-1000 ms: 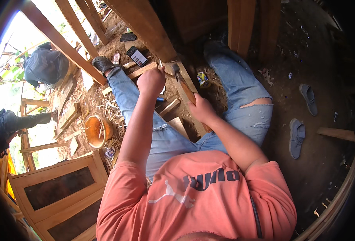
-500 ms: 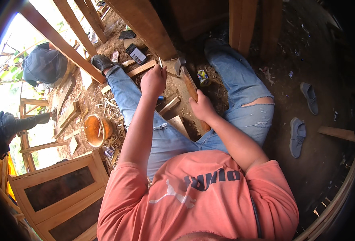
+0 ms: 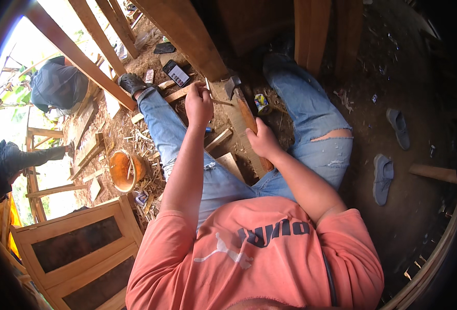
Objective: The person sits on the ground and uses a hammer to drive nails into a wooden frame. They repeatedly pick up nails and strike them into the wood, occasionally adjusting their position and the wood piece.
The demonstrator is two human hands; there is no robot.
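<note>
My right hand (image 3: 264,138) is wrapped round the wooden handle (image 3: 246,112) of a hatchet. Its grey metal head (image 3: 231,87) is at the far end, over a flat wooden board (image 3: 237,123) lying between my legs. My left hand (image 3: 199,106) is closed, pinching a thin wooden stick (image 3: 222,102); the stick points right, its tip near the hatchet head. A pale sliver (image 3: 207,84) shows beside the left fingers, and I cannot tell whether it is part of the same piece.
A smartphone (image 3: 176,73) with its screen lit and a dark phone (image 3: 164,48) lie ahead. Left are an orange bucket (image 3: 123,171), wood scraps, shavings and a panelled wooden frame (image 3: 78,248). Posts (image 3: 187,36) stand ahead. Grey shoes (image 3: 383,181) are at right. Another person (image 3: 58,85) is at far left.
My left hand has moved slightly right and turned, with the thin stick shifting right and lower. The hatchet and my right hand have barely moved.
</note>
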